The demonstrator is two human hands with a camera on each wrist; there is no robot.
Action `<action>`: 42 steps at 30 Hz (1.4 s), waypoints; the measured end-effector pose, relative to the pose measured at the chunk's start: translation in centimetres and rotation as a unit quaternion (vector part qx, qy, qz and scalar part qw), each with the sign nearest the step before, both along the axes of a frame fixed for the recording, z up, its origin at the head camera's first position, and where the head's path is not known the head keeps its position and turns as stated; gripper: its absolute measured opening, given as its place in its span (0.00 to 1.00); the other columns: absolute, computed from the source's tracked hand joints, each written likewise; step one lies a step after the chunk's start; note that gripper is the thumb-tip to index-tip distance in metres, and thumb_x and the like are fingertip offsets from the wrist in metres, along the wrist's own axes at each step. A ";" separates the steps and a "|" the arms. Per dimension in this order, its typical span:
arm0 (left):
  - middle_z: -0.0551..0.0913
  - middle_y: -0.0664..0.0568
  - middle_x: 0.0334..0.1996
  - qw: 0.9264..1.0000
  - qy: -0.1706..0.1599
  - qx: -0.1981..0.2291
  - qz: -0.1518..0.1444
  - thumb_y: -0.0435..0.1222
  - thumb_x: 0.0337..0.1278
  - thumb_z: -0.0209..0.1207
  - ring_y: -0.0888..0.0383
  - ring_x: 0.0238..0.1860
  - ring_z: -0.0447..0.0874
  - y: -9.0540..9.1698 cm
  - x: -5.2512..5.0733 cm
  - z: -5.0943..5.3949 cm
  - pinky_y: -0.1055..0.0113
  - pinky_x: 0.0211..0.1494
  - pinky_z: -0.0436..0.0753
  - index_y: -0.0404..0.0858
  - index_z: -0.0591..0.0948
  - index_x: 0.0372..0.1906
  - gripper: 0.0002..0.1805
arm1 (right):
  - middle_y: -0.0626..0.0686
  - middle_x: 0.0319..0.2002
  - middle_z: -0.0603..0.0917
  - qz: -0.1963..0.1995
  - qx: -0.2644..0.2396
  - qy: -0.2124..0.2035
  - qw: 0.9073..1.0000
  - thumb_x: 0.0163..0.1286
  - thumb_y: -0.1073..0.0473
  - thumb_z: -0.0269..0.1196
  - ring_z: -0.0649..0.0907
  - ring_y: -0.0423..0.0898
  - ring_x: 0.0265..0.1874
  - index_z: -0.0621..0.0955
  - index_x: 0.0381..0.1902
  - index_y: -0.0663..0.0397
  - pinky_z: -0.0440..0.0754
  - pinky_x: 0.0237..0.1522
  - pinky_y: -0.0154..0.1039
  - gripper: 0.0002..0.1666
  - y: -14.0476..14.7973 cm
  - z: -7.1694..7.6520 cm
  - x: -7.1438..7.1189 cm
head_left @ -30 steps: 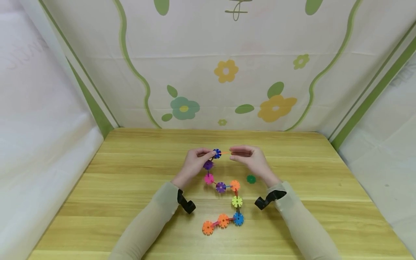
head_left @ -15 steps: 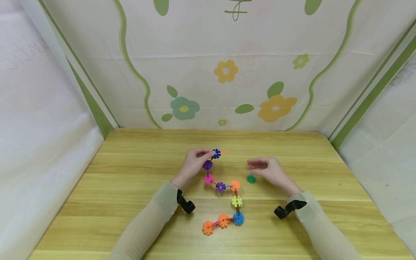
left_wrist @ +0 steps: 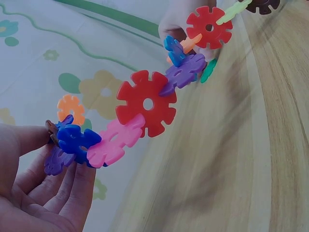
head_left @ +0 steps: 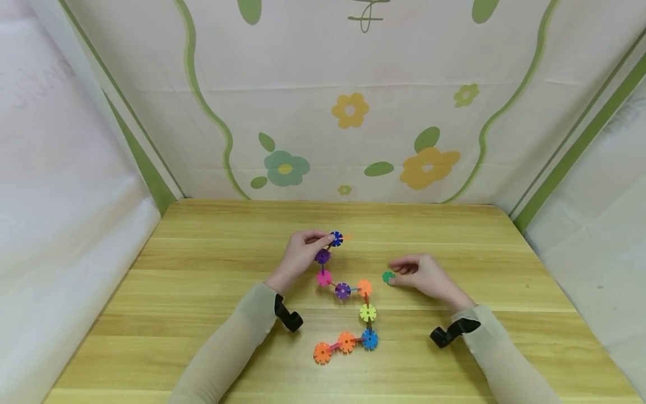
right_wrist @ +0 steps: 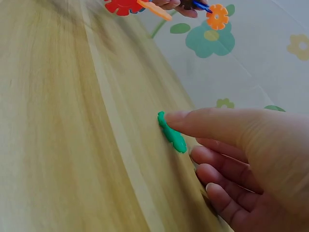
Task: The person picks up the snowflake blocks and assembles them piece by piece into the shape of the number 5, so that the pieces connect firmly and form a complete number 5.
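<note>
In the head view my left hand (head_left: pixel 299 256) pinches a dark blue notched snowflake disc (head_left: pixel 337 239) at the far end of a chain of interlocked discs. An orange disc (head_left: pixel 347 237) juts rightward from it; the left wrist view shows this orange disc (left_wrist: pixel 71 107) above the fingertips. Further along that wrist view come a pink disc (left_wrist: pixel 116 142) and a red disc (left_wrist: pixel 136 99). My right hand (head_left: pixel 423 275) pinches a separate green disc (head_left: pixel 387 277) right of the chain. Its thumb lies on the green disc (right_wrist: pixel 171 133) in the right wrist view; fingers behind are partly hidden.
The chain winds toward the front through a yellow disc (head_left: pixel 368 313) and a blue disc (head_left: pixel 370 339), finishing at an orange end disc (head_left: pixel 322 353). Beneath is a wooden table (head_left: pixel 202 269). A flower-printed cloth (head_left: pixel 313 73) hangs behind it, with white cloth along both sides.
My right hand has left the orange disc near the left hand, moved right and toward me, and taken hold of the green disc. The left hand stays in place, holding the chain's end.
</note>
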State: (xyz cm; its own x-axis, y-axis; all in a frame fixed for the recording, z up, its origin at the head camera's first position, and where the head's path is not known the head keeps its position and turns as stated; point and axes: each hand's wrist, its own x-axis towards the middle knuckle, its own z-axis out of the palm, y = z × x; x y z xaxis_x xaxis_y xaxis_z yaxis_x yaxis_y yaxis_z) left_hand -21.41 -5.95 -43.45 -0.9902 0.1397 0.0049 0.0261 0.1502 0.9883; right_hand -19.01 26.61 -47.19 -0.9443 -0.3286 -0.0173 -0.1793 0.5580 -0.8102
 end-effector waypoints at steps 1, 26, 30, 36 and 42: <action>0.88 0.51 0.40 1.000 0.001 -0.001 0.000 0.44 0.66 0.68 0.55 0.42 0.85 0.0 0.0 0.0 0.65 0.44 0.82 0.38 0.88 0.44 0.14 | 0.48 0.40 0.87 0.002 0.006 0.002 1.000 0.58 0.52 0.79 0.84 0.48 0.38 0.87 0.51 0.55 0.84 0.39 0.37 0.25 -0.1 0.0 0.0; 0.88 0.50 0.39 1.000 0.007 0.010 -0.010 0.42 0.67 0.67 0.55 0.38 0.86 0.1 0.1 0.1 0.66 0.40 0.83 0.36 0.88 0.44 0.13 | 0.51 0.35 0.83 0.028 0.026 -0.020 0.999 0.60 0.56 0.77 0.79 0.49 0.34 0.85 0.43 0.55 0.79 0.34 0.36 0.16 -0.6 0.6 -0.3; 0.88 0.50 0.39 1.000 0.006 0.011 -0.010 0.42 0.67 0.67 0.56 0.38 0.86 0.0 0.1 0.0 0.67 0.40 0.83 0.36 0.88 0.44 0.13 | 0.52 0.36 0.84 0.018 0.009 -0.025 0.999 0.63 0.56 0.76 0.81 0.49 0.35 0.86 0.43 0.56 0.80 0.35 0.37 0.14 -0.6 0.6 -0.2; 0.88 0.50 0.40 1.000 0.001 0.015 -0.009 0.44 0.66 0.68 0.54 0.39 0.86 -0.1 0.1 0.0 0.66 0.40 0.83 0.37 0.88 0.45 0.14 | 0.51 0.43 0.88 -0.021 -0.019 -0.033 0.999 0.70 0.54 0.70 0.84 0.49 0.39 0.87 0.51 0.57 0.81 0.36 0.38 0.16 -1.0 1.3 -0.6; 0.87 0.49 0.42 1.000 -0.004 0.012 -0.001 0.43 0.65 0.68 0.51 0.41 0.86 0.0 0.2 0.1 0.65 0.40 0.83 0.35 0.87 0.48 0.16 | 0.51 0.48 0.88 -0.055 -0.068 -0.024 0.996 0.70 0.52 0.70 0.85 0.49 0.47 0.87 0.53 0.54 0.83 0.51 0.42 0.18 -1.8 2.4 -1.5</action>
